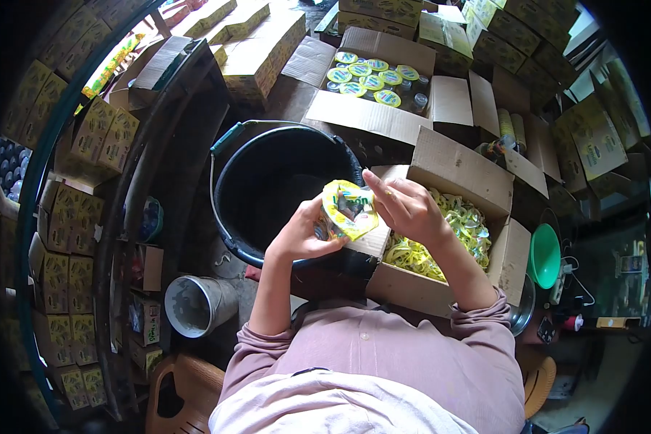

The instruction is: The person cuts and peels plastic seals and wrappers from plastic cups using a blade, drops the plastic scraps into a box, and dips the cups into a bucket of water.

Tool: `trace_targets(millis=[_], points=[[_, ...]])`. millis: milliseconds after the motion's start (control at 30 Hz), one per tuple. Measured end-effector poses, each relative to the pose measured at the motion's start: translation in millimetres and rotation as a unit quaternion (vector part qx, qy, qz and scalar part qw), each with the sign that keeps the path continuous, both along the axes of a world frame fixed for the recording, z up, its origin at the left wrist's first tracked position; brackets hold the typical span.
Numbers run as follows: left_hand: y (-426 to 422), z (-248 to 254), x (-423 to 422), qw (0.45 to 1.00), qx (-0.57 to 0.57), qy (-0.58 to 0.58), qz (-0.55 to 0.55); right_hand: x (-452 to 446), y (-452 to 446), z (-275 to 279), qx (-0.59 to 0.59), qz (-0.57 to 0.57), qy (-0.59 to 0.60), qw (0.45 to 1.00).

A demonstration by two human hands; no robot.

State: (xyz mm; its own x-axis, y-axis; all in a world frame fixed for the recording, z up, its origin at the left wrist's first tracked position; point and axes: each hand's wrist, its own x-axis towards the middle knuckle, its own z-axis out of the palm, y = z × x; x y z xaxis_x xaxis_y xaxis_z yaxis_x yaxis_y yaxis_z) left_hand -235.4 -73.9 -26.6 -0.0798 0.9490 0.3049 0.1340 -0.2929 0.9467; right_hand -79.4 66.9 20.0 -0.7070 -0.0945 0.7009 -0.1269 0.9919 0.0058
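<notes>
My left hand point(305, 230) is closed around a yellow-and-white printed plastic cup point(349, 210), held above the right rim of a black bucket point(228, 239). Its top film looks crumpled, with a dark, uneven patch in the middle; the cup's lower part is hidden by my fingers. Just right of the cup is my right hand point(411, 208), index finger stretched out and the other fingers bent. No object shows in it, and whether its thumb touches the cup is unclear. Below my right forearm, an open cardboard box point(412, 289) holds a heap of yellow film strips point(459, 228).
Ahead, an open carton point(372, 113) contains several cups with yellow-green lids point(375, 81). A grey-white bucket point(224, 304) stands at lower left, near an orange chair point(188, 390). A green bowl point(545, 254) is at right. Stacked yellow cartons point(65, 282) line the left side.
</notes>
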Motion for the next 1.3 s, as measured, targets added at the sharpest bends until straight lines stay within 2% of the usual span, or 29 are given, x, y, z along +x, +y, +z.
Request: trace_targets(millis=[100,200,367,467,567,767,900,1000,1067,1133,1267,1300], points=[[-1,-1,2,0.996,-0.040,-0.058,-0.049,2,1,4,0.004,0.005,-0.002,1.000],[1,5,3,0.973,-0.070,-0.157,-0.154,1,1,5,0.007,0.010,0.024,1.000],[4,-3,4,0.938,-0.122,-0.253,-0.204,4,4,10,-0.010,0.009,0.005,1.000],[6,-13,5,0.955,-0.131,-0.238,-0.118,7,5,6,-0.088,0.009,0.020,0.996],[10,5,20,0.974,-0.091,-0.197,-0.070,26,2,7,-0.161,-0.028,0.014,0.986],[20,22,61,0.994,0.003,-0.094,-0.046,80,-2,19,-0.111,-0.101,0.035,0.988],[33,17,86,0.998,-0.017,0.051,-0.020,123,-5,21,-0.096,-0.168,0.032,0.980],[41,-12,118,0.998,-0.016,0.022,0.056,155,-1,19,-0.075,-0.185,0.024,0.980],[48,-21,136,0.998,0.014,0.025,0.058,172,1,18,-0.053,-0.182,0.028,0.982],[51,4,161,0.997,0.056,0.004,0.046,188,1,20,-0.045,-0.189,0.019,0.981],[59,14,199,0.981,0.072,0.122,0.130,218,-1,18,-0.041,-0.193,0.013,0.980],[61,8,205,0.984,0.059,0.105,0.129,224,-1,18,-0.039,-0.191,0.014,0.981]])
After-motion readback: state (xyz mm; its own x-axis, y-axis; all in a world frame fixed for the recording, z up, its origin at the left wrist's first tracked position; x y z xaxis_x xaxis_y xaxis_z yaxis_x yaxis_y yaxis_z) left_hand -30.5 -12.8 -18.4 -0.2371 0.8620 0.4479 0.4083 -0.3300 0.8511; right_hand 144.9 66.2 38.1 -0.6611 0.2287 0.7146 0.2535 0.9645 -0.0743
